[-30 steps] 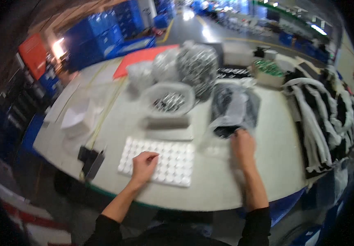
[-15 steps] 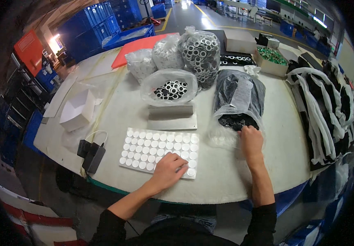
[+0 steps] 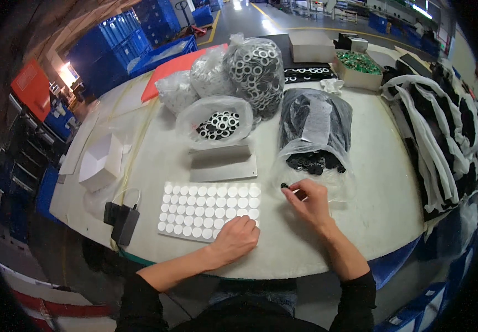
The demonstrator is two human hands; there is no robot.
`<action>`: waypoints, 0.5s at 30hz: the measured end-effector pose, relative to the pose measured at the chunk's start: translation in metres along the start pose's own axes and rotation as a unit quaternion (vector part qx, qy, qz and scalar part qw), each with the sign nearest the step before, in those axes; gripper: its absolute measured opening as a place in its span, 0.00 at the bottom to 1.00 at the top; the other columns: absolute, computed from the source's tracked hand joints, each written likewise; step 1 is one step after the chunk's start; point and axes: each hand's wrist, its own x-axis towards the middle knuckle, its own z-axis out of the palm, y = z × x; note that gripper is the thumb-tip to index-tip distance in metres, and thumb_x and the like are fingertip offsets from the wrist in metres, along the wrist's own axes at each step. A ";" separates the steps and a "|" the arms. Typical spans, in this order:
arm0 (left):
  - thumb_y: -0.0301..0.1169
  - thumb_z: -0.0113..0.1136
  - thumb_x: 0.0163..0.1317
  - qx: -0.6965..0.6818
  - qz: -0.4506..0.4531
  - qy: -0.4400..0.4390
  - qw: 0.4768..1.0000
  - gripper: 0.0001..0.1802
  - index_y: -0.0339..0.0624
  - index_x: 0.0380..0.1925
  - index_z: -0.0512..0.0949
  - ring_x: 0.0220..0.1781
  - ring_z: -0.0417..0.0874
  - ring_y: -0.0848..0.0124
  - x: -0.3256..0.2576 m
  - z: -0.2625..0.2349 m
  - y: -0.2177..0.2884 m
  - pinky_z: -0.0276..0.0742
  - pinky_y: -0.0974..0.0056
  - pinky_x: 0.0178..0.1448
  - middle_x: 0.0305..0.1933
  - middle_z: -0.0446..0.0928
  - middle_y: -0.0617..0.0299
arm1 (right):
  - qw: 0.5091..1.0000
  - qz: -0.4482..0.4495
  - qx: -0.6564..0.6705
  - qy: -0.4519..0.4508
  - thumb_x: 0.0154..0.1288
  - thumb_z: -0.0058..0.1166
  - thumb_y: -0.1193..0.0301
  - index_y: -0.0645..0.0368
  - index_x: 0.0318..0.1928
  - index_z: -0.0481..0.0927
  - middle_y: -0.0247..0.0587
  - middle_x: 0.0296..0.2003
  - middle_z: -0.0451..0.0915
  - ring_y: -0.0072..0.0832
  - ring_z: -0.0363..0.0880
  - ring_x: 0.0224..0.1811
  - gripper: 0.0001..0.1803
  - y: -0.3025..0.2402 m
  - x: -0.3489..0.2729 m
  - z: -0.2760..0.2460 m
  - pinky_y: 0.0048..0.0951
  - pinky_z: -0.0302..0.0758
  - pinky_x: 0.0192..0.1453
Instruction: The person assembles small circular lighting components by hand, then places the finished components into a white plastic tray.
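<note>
A white tray (image 3: 210, 240) carries rows of round white discs. My left hand (image 3: 235, 238) rests over its lower right corner with fingers curled together; whether they hold anything is hidden. Between thumb and fingertips of my right hand (image 3: 312, 202) is a small black round part (image 3: 284, 186), held right of the tray. Just beyond that hand lies an open plastic bag (image 3: 316, 119) with many black round parts (image 3: 315, 162) showing at its mouth. Behind the tray stands a bent metal plate (image 3: 223, 161), in front of an open bag of black-and-white rings (image 3: 218, 125).
Full clear bags, one of rings (image 3: 255, 74), stand at the back beside a red sheet (image 3: 161, 77). A box of green parts (image 3: 359, 65) is at back right, near draped black-and-white strips (image 3: 427, 133). Left are a white box (image 3: 102, 162) and a black power adapter (image 3: 125, 224).
My right hand has come out of the bag mouth, moving left and nearer with a black round part. My left hand has shifted slightly toward the tray's corner, and the view has shifted a little.
</note>
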 end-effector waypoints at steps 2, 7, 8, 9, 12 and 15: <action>0.26 0.55 0.39 -0.031 -0.029 0.034 0.999 0.03 0.40 0.17 0.72 0.28 0.73 0.65 -0.007 0.019 -0.008 0.71 0.63 0.34 0.22 0.69 0.59 | 0.988 0.095 0.115 -0.044 0.57 0.63 0.70 0.65 0.28 0.78 0.39 0.19 0.78 0.19 0.76 0.17 0.10 -0.003 -0.001 0.010 0.22 0.70 0.21; 0.26 0.59 0.46 -0.129 -0.109 0.073 0.983 0.05 0.39 0.19 0.74 0.29 0.75 0.63 -0.006 0.013 -0.007 0.73 0.59 0.34 0.24 0.71 0.58 | 0.958 0.166 0.197 -0.128 0.58 0.62 0.72 0.65 0.30 0.79 0.31 0.20 0.78 0.13 0.74 0.22 0.08 -0.008 -0.009 0.014 0.16 0.70 0.26; 0.28 0.62 0.48 -0.176 -0.129 0.046 0.975 0.06 0.39 0.21 0.75 0.30 0.76 0.62 -0.006 0.009 -0.008 0.74 0.59 0.34 0.25 0.72 0.58 | 0.959 0.165 0.195 -0.123 0.58 0.62 0.72 0.65 0.30 0.79 0.31 0.20 0.78 0.13 0.74 0.22 0.08 -0.005 -0.010 0.013 0.16 0.70 0.26; 0.30 0.64 0.50 -0.221 -0.151 0.017 0.963 0.07 0.40 0.23 0.77 0.31 0.77 0.60 -0.006 0.006 -0.009 0.74 0.60 0.35 0.26 0.74 0.57 | 0.957 0.165 0.198 -0.131 0.58 0.62 0.72 0.65 0.30 0.79 0.31 0.21 0.78 0.13 0.75 0.22 0.08 -0.004 -0.010 0.013 0.16 0.70 0.26; 0.32 0.63 0.53 -0.213 -0.153 0.014 0.965 0.07 0.40 0.24 0.78 0.32 0.78 0.60 -0.006 0.009 -0.010 0.74 0.59 0.35 0.26 0.74 0.57 | 0.955 0.170 0.206 -0.130 0.58 0.62 0.72 0.65 0.30 0.79 0.31 0.21 0.79 0.14 0.75 0.23 0.08 -0.007 -0.005 0.010 0.17 0.71 0.26; 0.31 0.62 0.51 -0.189 -0.155 0.008 0.970 0.07 0.40 0.22 0.77 0.30 0.77 0.60 -0.005 0.010 -0.012 0.75 0.60 0.35 0.25 0.74 0.56 | 0.952 0.179 0.215 -0.120 0.58 0.62 0.70 0.66 0.30 0.80 0.33 0.20 0.79 0.15 0.75 0.22 0.09 -0.004 -0.001 0.014 0.18 0.71 0.26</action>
